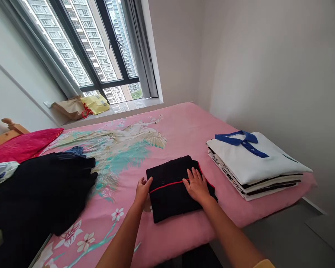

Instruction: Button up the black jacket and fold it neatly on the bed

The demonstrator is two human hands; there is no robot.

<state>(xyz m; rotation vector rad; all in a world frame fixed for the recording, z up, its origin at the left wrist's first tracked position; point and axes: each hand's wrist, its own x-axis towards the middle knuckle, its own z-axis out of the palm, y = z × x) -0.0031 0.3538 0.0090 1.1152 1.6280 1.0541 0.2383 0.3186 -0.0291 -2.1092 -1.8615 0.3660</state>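
A folded black garment (173,190) with red piping and small dark buttons lies on the bed in front of me. My left hand (143,190) is at its left edge, thumb against the cloth and the other fingers slightly bent, apart from the thumb. Spread flat on the garment's right part is my right hand (197,185), its fingers stretched out over the red line. To the right stands a neat stack of folded clothes, topped by a white polo shirt (248,160) with a blue collar.
A pink floral bedsheet (181,130) covers the bed. On the left lie a heap of black clothes (47,190) and a red pillow (28,141). A brown paper bag (69,108) and a yellow bag (96,104) rest on the windowsill. Walls border the bed.
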